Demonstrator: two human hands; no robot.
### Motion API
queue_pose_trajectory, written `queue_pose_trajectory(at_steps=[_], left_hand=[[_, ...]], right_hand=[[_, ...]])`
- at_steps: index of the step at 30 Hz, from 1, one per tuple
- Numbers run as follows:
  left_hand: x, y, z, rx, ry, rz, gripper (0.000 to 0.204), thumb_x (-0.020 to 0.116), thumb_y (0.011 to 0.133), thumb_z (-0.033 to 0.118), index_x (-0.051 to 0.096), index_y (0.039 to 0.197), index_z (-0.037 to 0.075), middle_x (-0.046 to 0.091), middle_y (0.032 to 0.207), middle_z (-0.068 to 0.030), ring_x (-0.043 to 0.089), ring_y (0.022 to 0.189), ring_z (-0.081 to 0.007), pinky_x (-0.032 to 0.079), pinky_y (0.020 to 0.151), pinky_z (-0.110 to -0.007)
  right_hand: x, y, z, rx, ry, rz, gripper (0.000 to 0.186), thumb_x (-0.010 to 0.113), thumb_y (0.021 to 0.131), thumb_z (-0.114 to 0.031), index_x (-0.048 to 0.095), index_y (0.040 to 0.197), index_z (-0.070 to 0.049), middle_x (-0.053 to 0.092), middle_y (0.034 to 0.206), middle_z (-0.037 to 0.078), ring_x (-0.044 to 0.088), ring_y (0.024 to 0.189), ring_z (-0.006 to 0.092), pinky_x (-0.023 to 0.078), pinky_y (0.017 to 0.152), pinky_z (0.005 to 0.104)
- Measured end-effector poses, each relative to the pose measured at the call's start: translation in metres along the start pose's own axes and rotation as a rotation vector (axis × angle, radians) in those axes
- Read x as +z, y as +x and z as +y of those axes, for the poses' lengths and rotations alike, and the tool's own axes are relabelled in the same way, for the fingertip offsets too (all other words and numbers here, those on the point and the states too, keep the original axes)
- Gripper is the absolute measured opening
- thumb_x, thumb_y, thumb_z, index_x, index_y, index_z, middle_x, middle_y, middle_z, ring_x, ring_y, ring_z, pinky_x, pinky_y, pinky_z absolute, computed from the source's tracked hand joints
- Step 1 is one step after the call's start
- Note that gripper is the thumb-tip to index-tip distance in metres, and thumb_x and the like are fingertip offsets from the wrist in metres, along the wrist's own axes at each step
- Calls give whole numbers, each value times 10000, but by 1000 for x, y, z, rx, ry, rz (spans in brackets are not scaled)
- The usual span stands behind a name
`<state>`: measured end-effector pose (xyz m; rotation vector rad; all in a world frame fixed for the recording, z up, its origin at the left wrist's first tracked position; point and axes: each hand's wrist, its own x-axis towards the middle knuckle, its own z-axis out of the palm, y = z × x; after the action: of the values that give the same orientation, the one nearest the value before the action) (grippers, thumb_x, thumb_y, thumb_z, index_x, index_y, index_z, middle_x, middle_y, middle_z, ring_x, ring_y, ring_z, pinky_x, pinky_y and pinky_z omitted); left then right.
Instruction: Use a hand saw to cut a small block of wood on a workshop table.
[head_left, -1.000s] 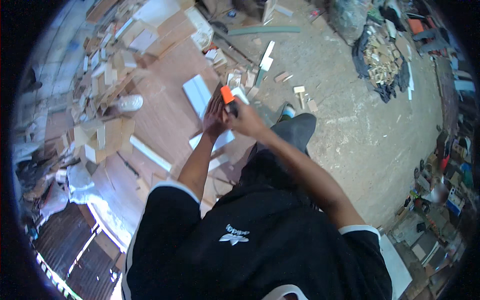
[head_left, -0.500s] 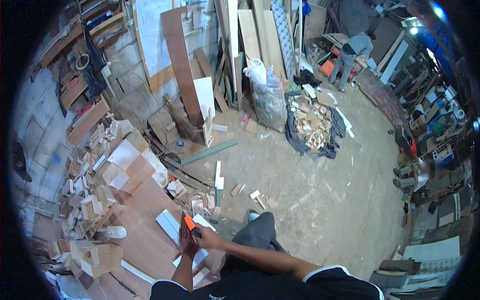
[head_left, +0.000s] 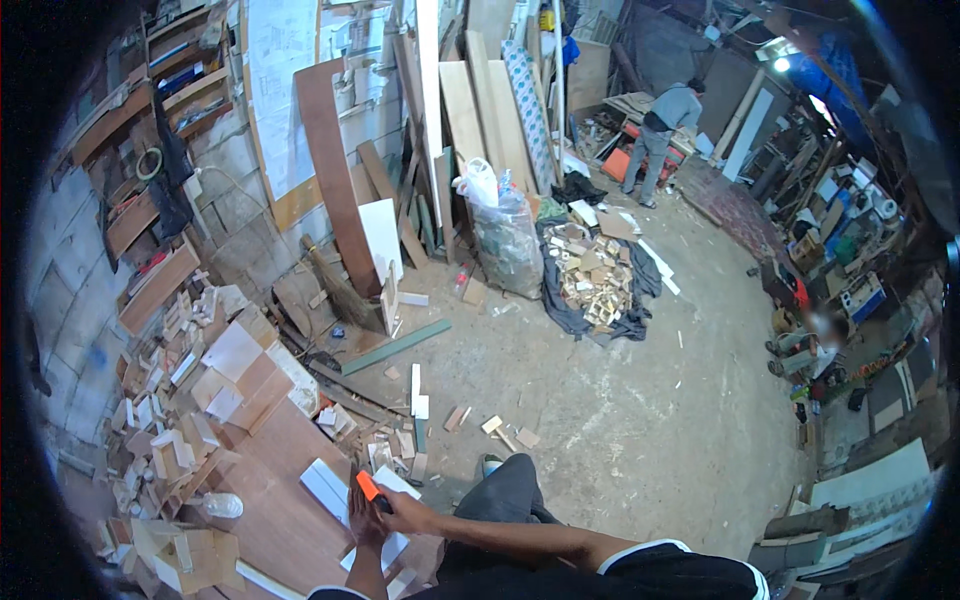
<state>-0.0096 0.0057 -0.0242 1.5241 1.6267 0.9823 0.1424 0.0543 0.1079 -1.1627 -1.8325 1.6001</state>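
Both hands meet over a white board (head_left: 352, 497). The right hand (head_left: 408, 513) grips an orange tool (head_left: 368, 487), tip angled down; the left hand (head_left: 364, 527) is beneath, its grip unclear.

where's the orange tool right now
In the head view the orange tool sits low and left of centre, gripped between the right hand and left hand, just above a white board lying on the brown panel.

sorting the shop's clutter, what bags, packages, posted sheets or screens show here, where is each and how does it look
Large paper sheet: pinned on the back wall, upper left; tall, white with faint lines.
Plastic sack: on the floor by the leaning boards; bulging, clear, knotted white top.
Plastic bottle: lying on the brown board left of the hands; clear.
No screens in view.
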Motion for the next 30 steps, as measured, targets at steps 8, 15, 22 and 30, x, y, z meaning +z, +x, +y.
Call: queue_pose_trajectory(at_steps=[8,15,22,30], left_hand=[[7,6,-41,237,94,21,507,382,1007,338,329,1457,112,438,1405,-82,444,1268,-205,313,1086,-335],[25,6,-69,337,-34,-55,488,380,1005,311,351,1446,105,439,1404,-93,453,1259,-222,321,1082,-338],[16,11,-66,212,-106,-51,468,377,1002,280,376,1432,96,440,1404,-106,464,1248,-241,331,1078,-341],[-21,17,52,261,464,52,527,588,801,143,467,1295,2,474,1345,-216,398,1317,-344,235,1156,-452]], right_hand=[[4,14,-16,102,-49,-43,648,594,771,-148,349,1353,-1,618,968,310,615,954,457,490,803,482],[14,26,-16,180,-159,-82,576,580,788,-234,408,1293,-16,605,1043,306,589,990,463,464,807,530],[22,23,0,99,-68,59,560,704,699,-291,555,1168,-24,643,1011,252,643,948,381,508,830,439],[2,9,7,11,215,122,236,602,832,-50,557,1062,-27,525,722,25,481,691,80,439,614,265]])
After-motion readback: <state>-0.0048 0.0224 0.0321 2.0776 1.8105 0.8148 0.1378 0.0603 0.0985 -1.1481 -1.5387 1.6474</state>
